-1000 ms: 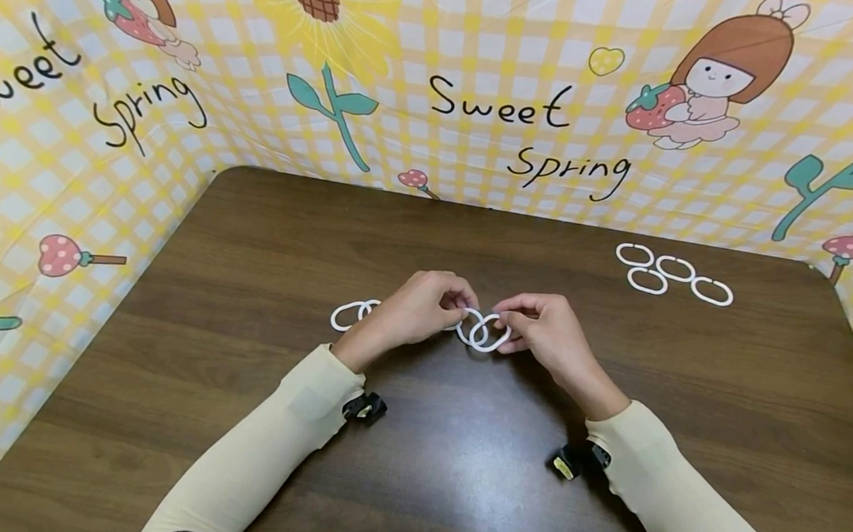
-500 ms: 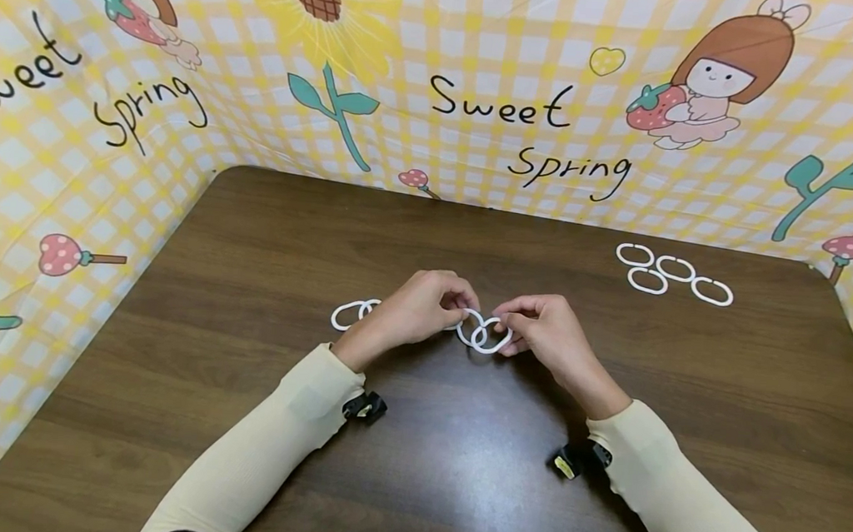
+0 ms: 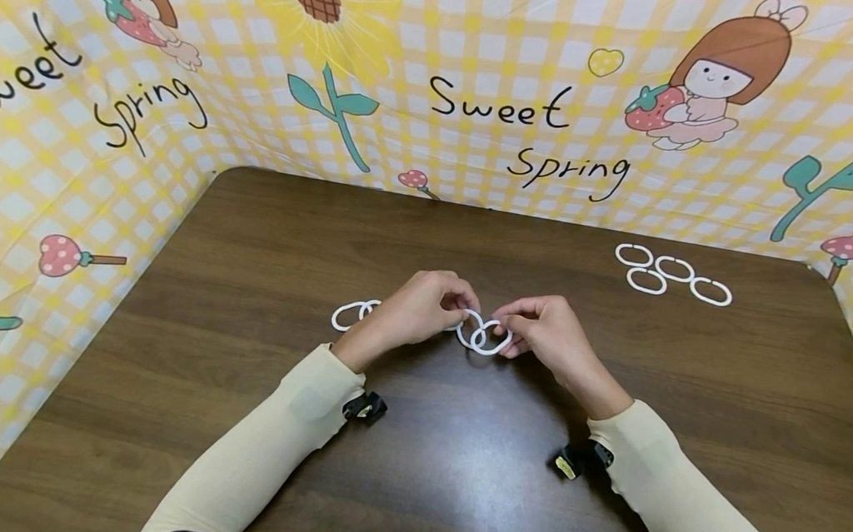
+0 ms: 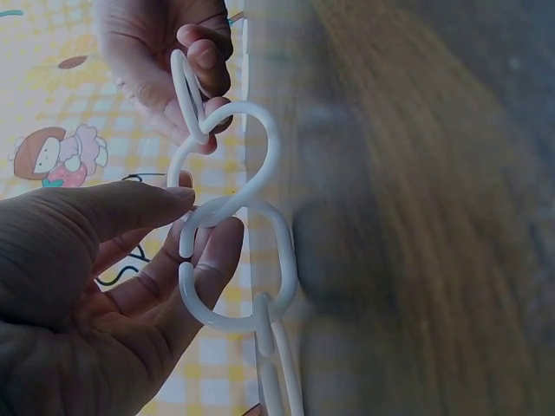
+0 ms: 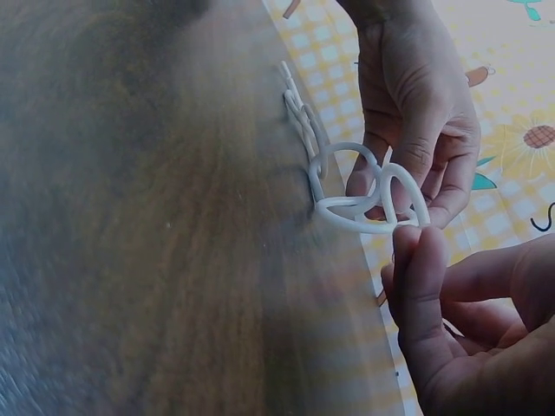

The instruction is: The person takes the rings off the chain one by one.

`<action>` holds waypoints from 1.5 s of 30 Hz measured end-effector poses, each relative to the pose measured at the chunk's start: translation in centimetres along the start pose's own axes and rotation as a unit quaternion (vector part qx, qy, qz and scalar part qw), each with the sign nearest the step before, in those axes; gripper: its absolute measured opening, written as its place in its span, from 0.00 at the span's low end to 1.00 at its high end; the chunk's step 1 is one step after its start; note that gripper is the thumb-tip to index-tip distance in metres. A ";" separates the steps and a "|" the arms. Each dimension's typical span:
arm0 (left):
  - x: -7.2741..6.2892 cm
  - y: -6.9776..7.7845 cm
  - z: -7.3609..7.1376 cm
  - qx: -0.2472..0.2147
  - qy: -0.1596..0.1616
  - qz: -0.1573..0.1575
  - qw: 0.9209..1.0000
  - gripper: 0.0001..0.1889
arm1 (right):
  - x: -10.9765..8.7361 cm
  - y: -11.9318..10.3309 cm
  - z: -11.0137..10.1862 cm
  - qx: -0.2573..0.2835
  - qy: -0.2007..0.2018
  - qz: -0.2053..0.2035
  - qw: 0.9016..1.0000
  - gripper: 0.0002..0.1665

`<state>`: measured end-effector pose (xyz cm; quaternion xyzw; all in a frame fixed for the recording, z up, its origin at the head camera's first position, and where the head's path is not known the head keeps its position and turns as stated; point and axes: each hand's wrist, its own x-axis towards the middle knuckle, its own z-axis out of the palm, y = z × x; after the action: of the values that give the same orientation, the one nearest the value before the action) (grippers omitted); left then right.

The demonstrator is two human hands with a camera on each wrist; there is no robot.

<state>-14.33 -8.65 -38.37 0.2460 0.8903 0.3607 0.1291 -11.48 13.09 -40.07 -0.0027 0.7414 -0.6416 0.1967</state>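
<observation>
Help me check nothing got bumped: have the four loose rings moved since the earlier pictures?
No; in the head view, the loose rings show no shift against the table's far edge.

left hand [image 4: 87, 286] — pinches white chain [image 4: 287, 251]; right hand [image 4: 160, 61] — holds top link [image 4: 184, 100]; checkered cloth [image 4: 130, 162] behind

Smooth plastic links [image 4: 231, 206], glossy tabletop [image 3: 455, 477]

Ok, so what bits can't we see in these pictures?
Head view: the middle of the chain, hidden behind the left hand.
Left wrist view: the chain's far end, cut off by the bottom edge.
Right wrist view: the grain of the table, smeared by blur.
</observation>
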 end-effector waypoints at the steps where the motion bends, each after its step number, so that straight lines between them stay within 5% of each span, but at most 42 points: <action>1: 0.0 0.0 0.0 -0.001 0.000 0.000 1.000 0.05 | 0.0 0.0 0.0 0.000 -0.001 -0.001 1.000 0.16; 45: -0.2 0.0 0.2 0.001 0.019 0.004 1.000 0.06 | -0.3 -0.1 -1.1 -0.010 0.014 -0.014 1.000 0.15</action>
<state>-14.09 -8.67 -38.48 0.2431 0.8919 0.3648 0.1107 -11.59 14.20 -39.78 -0.0065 0.7506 -0.6365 0.1772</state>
